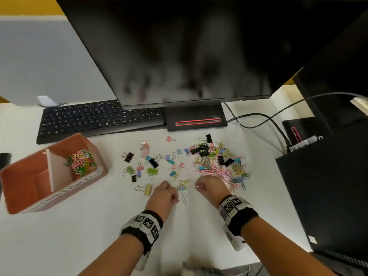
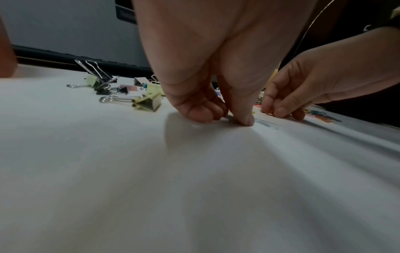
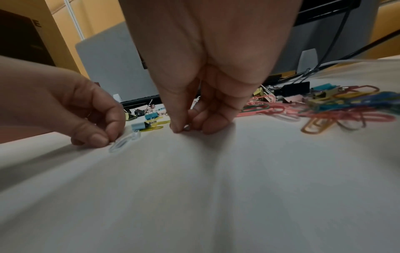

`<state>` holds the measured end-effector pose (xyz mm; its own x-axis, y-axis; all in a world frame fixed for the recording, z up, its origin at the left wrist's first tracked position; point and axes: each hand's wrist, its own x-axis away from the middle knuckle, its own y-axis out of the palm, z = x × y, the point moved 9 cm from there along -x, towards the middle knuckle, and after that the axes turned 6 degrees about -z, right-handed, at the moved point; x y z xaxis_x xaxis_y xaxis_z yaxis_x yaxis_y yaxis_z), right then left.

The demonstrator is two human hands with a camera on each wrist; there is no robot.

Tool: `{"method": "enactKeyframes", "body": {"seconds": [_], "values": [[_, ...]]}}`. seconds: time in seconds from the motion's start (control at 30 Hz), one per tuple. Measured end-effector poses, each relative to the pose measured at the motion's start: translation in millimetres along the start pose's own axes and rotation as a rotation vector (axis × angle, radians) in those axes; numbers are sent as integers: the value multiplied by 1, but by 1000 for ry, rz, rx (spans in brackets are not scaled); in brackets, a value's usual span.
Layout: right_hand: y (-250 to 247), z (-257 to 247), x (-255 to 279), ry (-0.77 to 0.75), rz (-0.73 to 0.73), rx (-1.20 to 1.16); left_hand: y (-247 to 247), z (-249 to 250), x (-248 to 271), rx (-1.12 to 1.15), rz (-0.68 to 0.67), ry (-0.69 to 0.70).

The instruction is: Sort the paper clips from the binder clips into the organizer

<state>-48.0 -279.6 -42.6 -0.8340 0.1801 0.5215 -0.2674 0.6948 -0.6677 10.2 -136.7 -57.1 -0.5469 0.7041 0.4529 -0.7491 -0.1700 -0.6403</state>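
A terracotta organizer [image 1: 25,196] stands at the left, with coloured paper clips [image 1: 81,161] in its far right compartment. Binder clips [image 1: 151,163] lie scattered mid-table. A mixed pile of paper clips and binder clips [image 1: 219,162] lies to the right. My left hand [image 1: 176,197] [image 2: 229,118] is down on the table, its thumb and fingers pinching the end of a white paper clip [image 3: 123,142]. My right hand [image 1: 198,187] [image 3: 186,128] pinches a small paper clip [image 1: 196,188] against the table just left of the pile. A yellow binder clip [image 1: 147,189] [image 2: 149,102] lies left of my left hand.
A black keyboard [image 1: 99,120] and a monitor on its stand [image 1: 195,118] line the back of the white table [image 1: 99,226]. A black computer case [image 1: 328,186] and cables [image 1: 258,116] stand at the right.
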Motion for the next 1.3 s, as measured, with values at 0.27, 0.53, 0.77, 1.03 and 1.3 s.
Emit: {"method": "enactKeyframes", "body": {"seconds": [0.27,0.53,0.77,1.03,1.3], "values": [[3,-6,-7,-144,-72,-57,-6,0,12,-63,94,-61],[15,-40,-21,-289,-89,-59,-32,-5,-7,147,270,-243],[12,-35,-29,-240,-54,-50,-37,-5,-28,57,287,-269],[9,-25,-29,-239,-54,1,-40,2,-23,-31,260,-157],[1,-20,-21,-298,-63,1,-53,-5,-3,124,283,-141]]}}
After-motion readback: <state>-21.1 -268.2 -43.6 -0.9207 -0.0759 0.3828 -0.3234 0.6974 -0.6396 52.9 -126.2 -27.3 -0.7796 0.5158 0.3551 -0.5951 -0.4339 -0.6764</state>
